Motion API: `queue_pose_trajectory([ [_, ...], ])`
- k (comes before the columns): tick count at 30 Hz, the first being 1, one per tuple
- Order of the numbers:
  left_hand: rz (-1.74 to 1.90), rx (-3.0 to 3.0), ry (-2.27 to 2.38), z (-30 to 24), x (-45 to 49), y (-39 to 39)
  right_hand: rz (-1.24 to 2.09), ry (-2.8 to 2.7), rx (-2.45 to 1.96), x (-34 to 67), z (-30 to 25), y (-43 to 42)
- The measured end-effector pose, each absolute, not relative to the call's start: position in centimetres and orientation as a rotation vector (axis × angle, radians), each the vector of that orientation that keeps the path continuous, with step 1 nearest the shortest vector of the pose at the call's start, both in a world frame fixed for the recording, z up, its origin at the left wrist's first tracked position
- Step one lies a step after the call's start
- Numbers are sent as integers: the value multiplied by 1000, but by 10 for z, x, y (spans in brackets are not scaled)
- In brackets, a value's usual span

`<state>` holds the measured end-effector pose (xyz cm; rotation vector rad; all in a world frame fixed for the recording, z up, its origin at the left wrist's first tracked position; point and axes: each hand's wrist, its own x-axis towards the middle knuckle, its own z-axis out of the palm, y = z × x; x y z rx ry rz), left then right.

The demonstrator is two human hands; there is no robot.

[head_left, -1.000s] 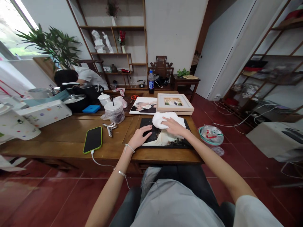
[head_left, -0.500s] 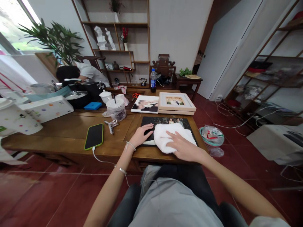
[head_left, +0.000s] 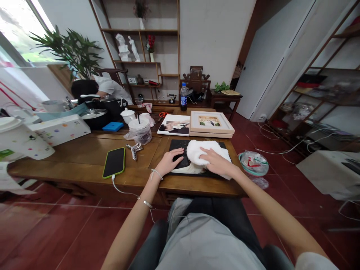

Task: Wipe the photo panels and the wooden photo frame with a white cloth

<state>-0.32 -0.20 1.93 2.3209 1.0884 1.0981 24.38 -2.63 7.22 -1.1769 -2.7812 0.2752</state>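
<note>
A fluffy white cloth (head_left: 194, 152) lies bunched on a dark photo panel (head_left: 176, 144) at the table's near edge. My right hand (head_left: 215, 162) rests flat on the cloth with its fingers spread, pressing from above rather than wrapped round it. The cloth and hand hide much of the panel's picture; a pale patch shows along its lower edge. My left hand (head_left: 171, 160) lies on the panel's left side, fingers stretched out, holding nothing. Behind the panel are a white-edged photo print (head_left: 174, 125) and a pale wooden picture frame (head_left: 212, 132).
To the left lie a phone (head_left: 114, 163) on a charging cable and a silver object (head_left: 134, 150). Beyond them stand a bagged drink cup (head_left: 140, 129) and a blue box (head_left: 113, 126). A cola bottle (head_left: 183, 98) is at the back. A lined bin (head_left: 253, 164) stands right of the table.
My right hand and the cloth have slid away from me over the panel, uncovering part of its lower edge. My left hand has stayed at the panel's left side. The view has shifted slightly.
</note>
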Motion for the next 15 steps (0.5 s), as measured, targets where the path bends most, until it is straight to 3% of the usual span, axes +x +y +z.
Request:
queue_pose_trajectory([
  [9, 1124, 2329, 1101, 23, -3, -5, 63, -2621, -1408, 218, 64, 15],
  [15, 1218, 2266, 1129, 22, -2, -7, 135, -2794, -1085, 205, 70, -37],
])
